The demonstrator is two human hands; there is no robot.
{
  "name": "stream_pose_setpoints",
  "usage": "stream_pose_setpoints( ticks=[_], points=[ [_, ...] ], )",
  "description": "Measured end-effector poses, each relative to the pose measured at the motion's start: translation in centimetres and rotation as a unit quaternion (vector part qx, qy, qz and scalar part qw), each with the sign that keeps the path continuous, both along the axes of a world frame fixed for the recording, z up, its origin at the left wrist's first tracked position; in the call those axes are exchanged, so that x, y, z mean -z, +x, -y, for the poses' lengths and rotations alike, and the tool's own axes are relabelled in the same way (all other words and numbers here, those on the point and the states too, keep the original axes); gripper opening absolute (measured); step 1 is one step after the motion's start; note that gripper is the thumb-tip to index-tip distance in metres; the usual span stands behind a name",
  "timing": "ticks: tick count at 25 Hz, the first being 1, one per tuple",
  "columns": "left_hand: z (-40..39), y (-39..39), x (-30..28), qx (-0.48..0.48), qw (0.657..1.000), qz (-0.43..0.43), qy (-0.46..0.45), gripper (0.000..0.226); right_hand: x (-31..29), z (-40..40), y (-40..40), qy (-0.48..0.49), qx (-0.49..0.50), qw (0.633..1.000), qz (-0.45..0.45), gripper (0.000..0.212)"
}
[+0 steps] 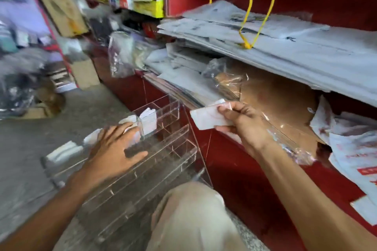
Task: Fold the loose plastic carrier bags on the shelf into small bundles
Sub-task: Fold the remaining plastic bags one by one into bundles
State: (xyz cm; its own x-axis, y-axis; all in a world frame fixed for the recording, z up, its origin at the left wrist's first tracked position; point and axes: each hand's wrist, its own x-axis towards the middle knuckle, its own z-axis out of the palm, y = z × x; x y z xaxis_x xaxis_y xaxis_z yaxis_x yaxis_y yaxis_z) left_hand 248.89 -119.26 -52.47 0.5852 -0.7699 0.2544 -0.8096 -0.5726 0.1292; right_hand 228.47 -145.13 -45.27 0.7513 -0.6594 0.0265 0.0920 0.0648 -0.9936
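Observation:
My right hand [242, 122] pinches a small folded white bag bundle [208, 117] in the air, just right of a clear acrylic organiser [163, 149]. My left hand [114, 153] lies with spread fingers on the organiser's upper left part, touching white bundles there [130, 122]. One top compartment holds upright folded bundles [149, 120]. More white bundles [65, 151] lie at the organiser's left end. Loose white carrier bags with red print [355, 149] spill from the lower red shelf at the right.
Stacks of flat grey-white bags [265, 32] fill the upper shelf, with yellow cords [247, 43] hanging over them. Brown cardboard [281, 98] and clear plastic wrap [226, 75] sit in the lower shelf. My knee [193, 216] is below. Grey floor [30, 149] and cluttered goods lie left.

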Motion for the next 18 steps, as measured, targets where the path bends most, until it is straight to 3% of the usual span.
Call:
stream_pose_setpoints(
  ticks=[3,7,14,18],
  points=[
    [-0.8,3.1,0.2,-0.047,0.998,0.032,0.008,0.086,-0.5,-1.0,5.5,-0.017,-0.032,0.999,0.001,0.006],
    [1.8,6.1,0.0,-0.074,0.993,-0.022,0.091,0.126,-0.7,-1.3,12.0,-0.064,-0.066,0.996,-0.018,0.007],
    [5.9,8.2,1.9,-0.054,0.992,0.008,0.114,0.098,0.0,-0.9,19.5,-0.115,-0.102,0.987,-0.035,0.012],
    [5.7,8.2,2.3,-0.047,0.992,0.019,0.116,0.098,0.9,-1.8,23.1,-0.202,-0.156,0.966,-0.048,0.01]
  ],
)
